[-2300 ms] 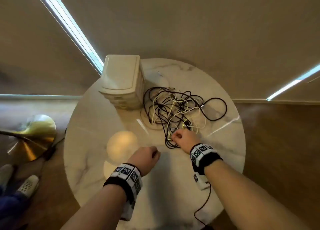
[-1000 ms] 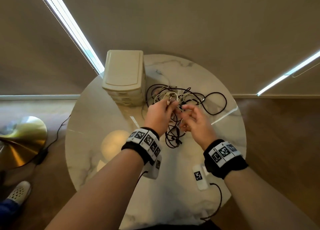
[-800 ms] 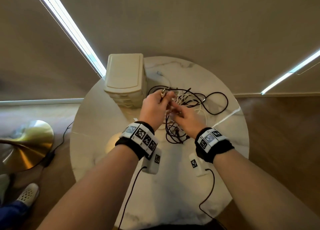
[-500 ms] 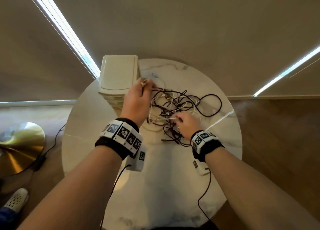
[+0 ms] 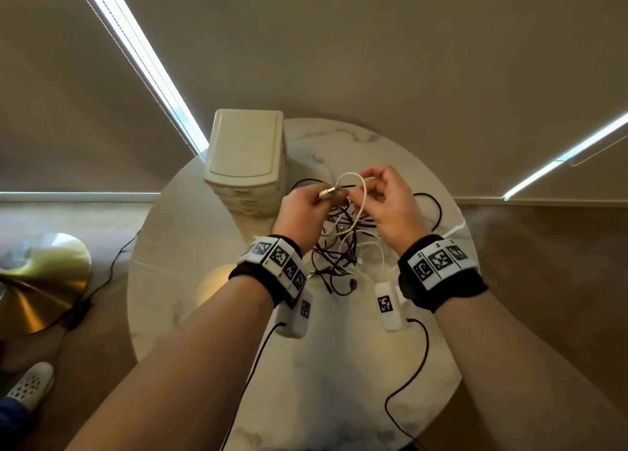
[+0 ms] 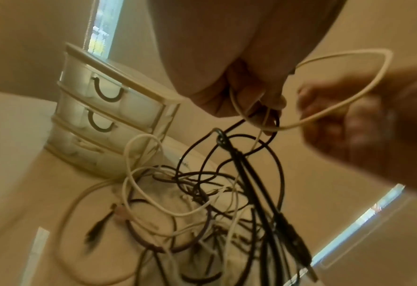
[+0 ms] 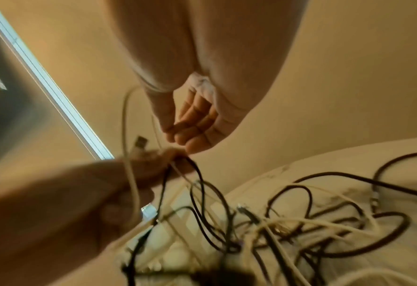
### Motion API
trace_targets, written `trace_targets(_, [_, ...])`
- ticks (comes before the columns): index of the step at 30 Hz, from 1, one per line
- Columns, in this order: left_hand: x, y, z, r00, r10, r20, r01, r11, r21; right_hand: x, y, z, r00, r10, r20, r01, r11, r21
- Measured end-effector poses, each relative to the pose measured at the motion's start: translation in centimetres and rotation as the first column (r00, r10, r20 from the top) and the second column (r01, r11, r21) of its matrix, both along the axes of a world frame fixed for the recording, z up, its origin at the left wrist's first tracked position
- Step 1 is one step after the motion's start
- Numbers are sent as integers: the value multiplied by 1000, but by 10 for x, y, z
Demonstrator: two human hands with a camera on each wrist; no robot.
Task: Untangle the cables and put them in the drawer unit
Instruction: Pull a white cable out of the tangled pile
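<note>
A tangle of black and white cables (image 5: pixel 339 250) lies on the round marble table (image 5: pixel 210 246), partly lifted. My left hand (image 5: pixel 326 197) grips the metal USB plug (image 5: pixel 327 192) of a white cable (image 5: pixel 353 178), with a black strand caught in the same fist (image 6: pixel 251 104). That white cable loops across to my right hand (image 5: pixel 365 187), whose thumb and fingers pinch it. Both hands hover close together above the tangle (image 7: pixel 300 222). The cream drawer unit (image 5: pixel 248 165) stands at the table's back left, and the drawers that show (image 6: pixel 105 116) are closed.
A brass lamp base (image 5: pixel 40 280) with a black cord sits on the floor to the left. A shoe (image 5: pixel 30 382) shows at the lower left. The wrist cameras' black leads (image 5: pixel 407 365) trail over the table's near part. Walls enclose the table at the back.
My left hand came back from beside the drawer unit with the plug. My right hand rose off the tangle to meet it, and a white loop now spans both hands.
</note>
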State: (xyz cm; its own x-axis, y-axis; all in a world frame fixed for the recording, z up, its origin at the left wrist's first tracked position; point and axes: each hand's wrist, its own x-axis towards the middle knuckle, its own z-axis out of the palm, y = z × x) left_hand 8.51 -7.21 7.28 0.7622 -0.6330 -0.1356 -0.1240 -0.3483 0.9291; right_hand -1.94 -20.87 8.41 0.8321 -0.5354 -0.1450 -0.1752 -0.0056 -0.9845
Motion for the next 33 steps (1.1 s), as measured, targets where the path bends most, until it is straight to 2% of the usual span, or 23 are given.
trace_targets(3, [0,-7,13,995,11,-97,-19,996,-83,2,9,-20,992,80,-102,-78,997,21])
trace_targets(5, [-2,-12,18,982,-8,-187,-15,993,-118,6,17,-32,983,128,-134,-138,988,-67])
trace_targets(8, [-3,-12,24,961,-86,-264,41,984,-172,13,22,-38,972,108,-210,-144,975,-169])
trace_targets(11, [-1,-9,30,956,-67,-285,3,975,-221,14,14,-49,954,50,-294,-149,934,-326])
trace_targets(13, [2,-7,36,962,-26,-271,-47,964,-261,12,3,-67,896,2,-444,-242,841,-484])
trace_targets(14, [4,-7,39,967,-13,-256,-60,960,-274,10,-2,-74,862,-27,-506,-279,807,-519])
trace_targets(17, [5,-4,46,974,-23,-223,-48,951,-306,5,-15,-80,805,-85,-587,-299,797,-525])
trace_targets(19, [5,0,46,976,-9,-219,-64,944,-324,8,-25,-70,826,-115,-552,-255,797,-548])
trace_targets(21, [9,6,39,971,90,-220,-159,935,-318,15,-31,-53,909,-170,-381,-97,802,-589])
trace_targets(22, [13,9,33,968,153,-197,-205,937,-283,18,-32,-46,939,-191,-285,-21,797,-604])
trace_targets(24, [18,12,19,974,208,-94,-220,964,-149,21,-29,-34,964,-178,-197,38,827,-561])
trace_targets(26, [17,13,6,990,144,-5,-144,989,-17,20,-23,-25,972,-112,-206,-9,862,-506])
trace_targets(29, [6,6,0,996,14,-89,-17,999,-36,15,-17,-9,977,-23,-213,-92,853,-514])
trace_targets(31, [1,-3,1,993,-58,-101,54,998,-41,14,-15,1,979,-40,-201,-83,820,-566])
trace_targets(33, [0,-10,4,997,-70,-22,70,998,-1,12,-16,7,984,-93,-149,-11,813,-582])
